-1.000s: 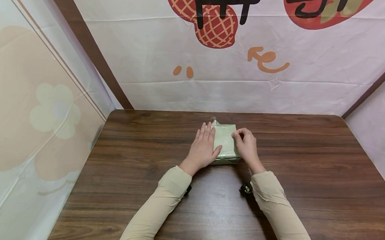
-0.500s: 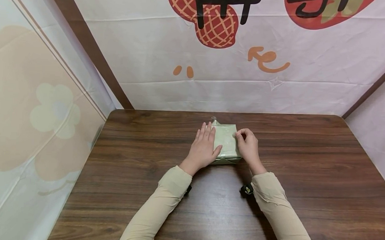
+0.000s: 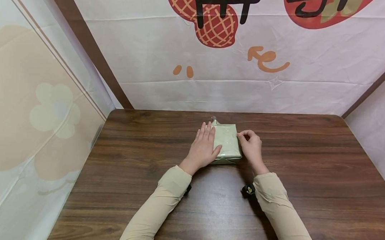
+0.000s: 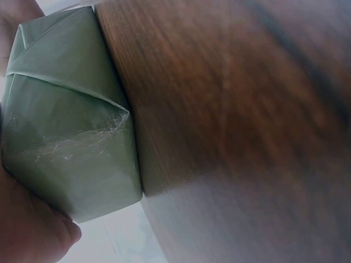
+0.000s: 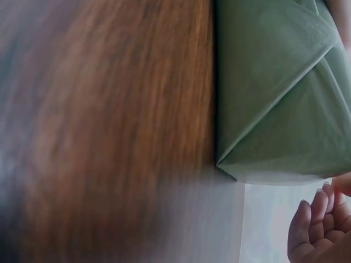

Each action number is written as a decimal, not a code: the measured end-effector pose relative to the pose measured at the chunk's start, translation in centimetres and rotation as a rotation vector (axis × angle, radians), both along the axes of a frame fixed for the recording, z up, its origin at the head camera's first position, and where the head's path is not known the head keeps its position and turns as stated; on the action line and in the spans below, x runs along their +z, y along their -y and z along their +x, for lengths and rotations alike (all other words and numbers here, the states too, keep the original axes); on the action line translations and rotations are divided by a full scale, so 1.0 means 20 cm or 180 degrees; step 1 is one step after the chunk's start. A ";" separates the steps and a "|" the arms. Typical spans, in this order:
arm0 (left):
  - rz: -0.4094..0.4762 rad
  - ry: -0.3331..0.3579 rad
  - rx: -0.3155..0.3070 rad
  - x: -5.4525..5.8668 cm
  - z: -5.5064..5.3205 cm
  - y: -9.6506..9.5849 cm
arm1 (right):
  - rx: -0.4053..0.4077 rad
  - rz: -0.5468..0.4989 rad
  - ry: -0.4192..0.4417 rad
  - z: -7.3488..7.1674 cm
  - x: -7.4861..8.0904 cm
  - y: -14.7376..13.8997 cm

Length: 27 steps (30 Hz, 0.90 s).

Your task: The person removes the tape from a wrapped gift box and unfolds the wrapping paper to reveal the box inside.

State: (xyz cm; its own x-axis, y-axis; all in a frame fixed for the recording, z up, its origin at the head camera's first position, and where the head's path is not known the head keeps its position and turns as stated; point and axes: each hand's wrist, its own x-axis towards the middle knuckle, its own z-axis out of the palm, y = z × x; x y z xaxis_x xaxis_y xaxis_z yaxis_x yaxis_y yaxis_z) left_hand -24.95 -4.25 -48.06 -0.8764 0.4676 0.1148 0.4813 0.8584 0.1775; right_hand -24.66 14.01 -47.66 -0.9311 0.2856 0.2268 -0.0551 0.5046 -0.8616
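Note:
A box wrapped in pale green paper point(image 3: 226, 142) lies on the table, with glossy clear tape on its top. My left hand point(image 3: 201, 149) rests flat over its left part, fingers spread forward and thumb reaching across the top. At the upper right edge, thumb and forefinger of my right hand point(image 3: 252, 148) are pinched together on what looks like the end of a clear tape strip. In the left wrist view, crinkled tape point(image 4: 82, 143) crosses the near end below a folded flap. The right wrist view shows folded triangular paper point(image 5: 296, 118) and my right hand's curled fingers point(image 5: 315, 222).
The dark wood-grain table point(image 3: 140, 142) extends all around the box. A small paper point with a clear tip point(image 3: 214, 121) sticks up at the box's back edge. Behind the table hangs a printed cloth backdrop point(image 3: 156, 50).
My right hand has slid a little to the right, its pinched fingertips going from over the box's top to its right edge. The left hand and the box stay put.

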 end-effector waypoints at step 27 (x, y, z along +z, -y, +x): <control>0.0070 0.0075 -0.0011 0.00 0.00 0.01 | 0.0692 0.0271 -0.0655 0.06 0.01 -0.01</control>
